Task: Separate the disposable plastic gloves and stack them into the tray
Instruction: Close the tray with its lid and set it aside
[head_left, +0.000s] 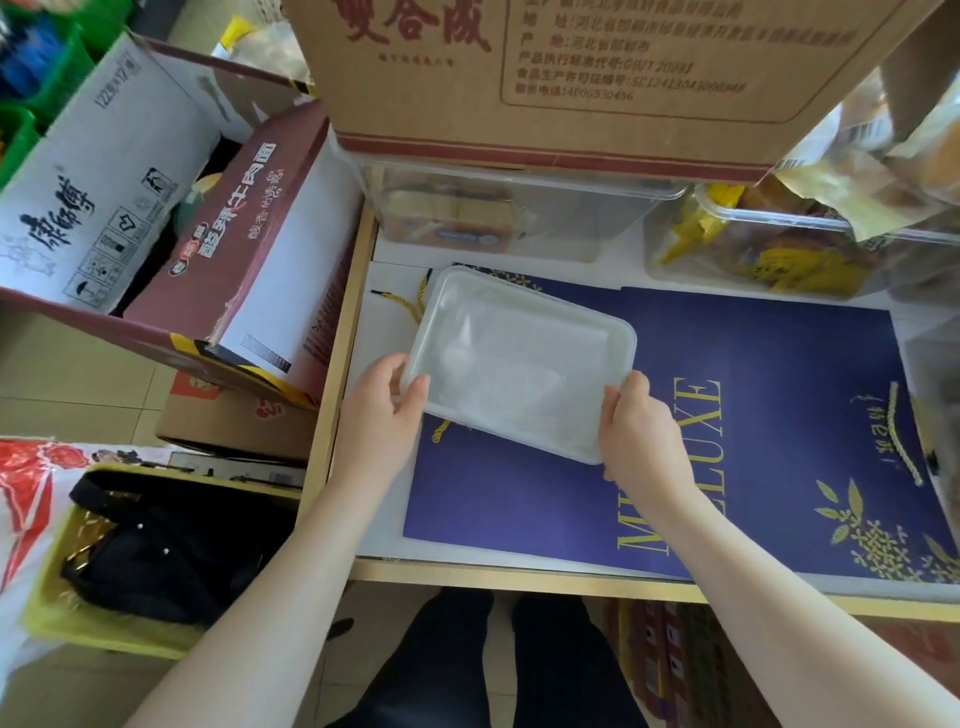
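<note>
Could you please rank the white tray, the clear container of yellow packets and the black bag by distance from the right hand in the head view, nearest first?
From the right hand:
1. White tray: gripped at its near right corner.
2. Clear container of yellow packets: back right of the table.
3. Black bag: far left, off the table, in a yellow basket.

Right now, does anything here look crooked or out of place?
The tray sits askew to the table edge, gripped at its near corners by the left hand and right hand. Something clear and crumpled lies inside, likely gloves. Nothing spilled.
</note>
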